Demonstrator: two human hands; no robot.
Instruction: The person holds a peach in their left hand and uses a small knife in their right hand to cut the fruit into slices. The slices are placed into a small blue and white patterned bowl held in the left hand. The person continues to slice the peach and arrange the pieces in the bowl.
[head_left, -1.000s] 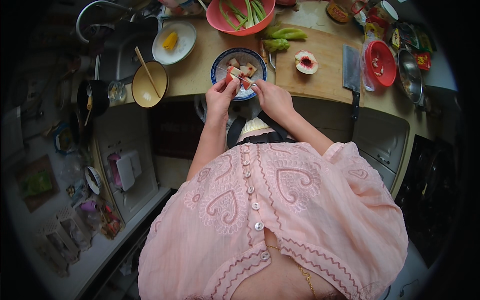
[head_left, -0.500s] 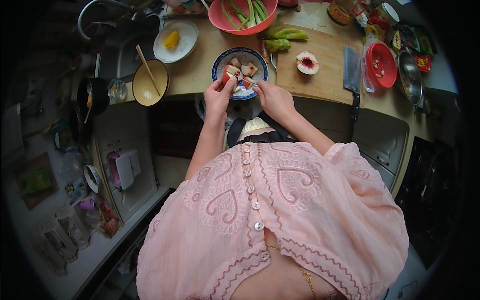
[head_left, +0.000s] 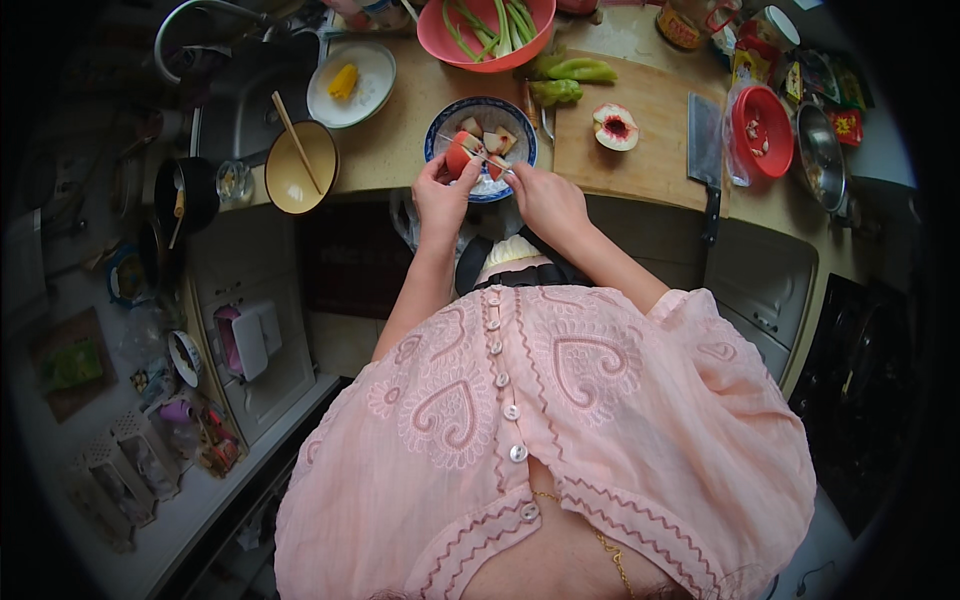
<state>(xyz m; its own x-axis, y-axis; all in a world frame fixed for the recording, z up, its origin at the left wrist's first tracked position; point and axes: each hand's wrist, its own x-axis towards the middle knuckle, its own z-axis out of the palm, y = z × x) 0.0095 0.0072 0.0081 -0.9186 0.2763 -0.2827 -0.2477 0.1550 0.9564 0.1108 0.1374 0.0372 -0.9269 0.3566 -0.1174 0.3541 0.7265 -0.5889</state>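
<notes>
My left hand [head_left: 440,203] pinches a red-skinned piece of peach [head_left: 457,157] over a blue-and-white bowl [head_left: 530,138]. Closed around the end of a small knife, my right hand [head_left: 550,204] is just to the right. The thin knife [head_left: 490,160] runs from my right fingers toward the held piece; whether its edge is in the flesh I cannot tell. Cut peach chunks [head_left: 497,138] lie in the bowl below. On the wooden cutting board [head_left: 650,165] at the right sits a peach half [head_left: 614,128], its red hollow facing up.
A cleaver [head_left: 706,150] lies on the board's right side, handle past the counter edge. Green peppers [head_left: 580,70] rest by the board, behind them a pink bowl of green stalks [head_left: 490,30]. At left stand a yellow bowl with chopsticks [head_left: 300,165] and a white plate [head_left: 375,80].
My left hand has turned the peach piece, so more red skin shows. The knife has shifted left, across the piece. My right hand has barely moved.
</notes>
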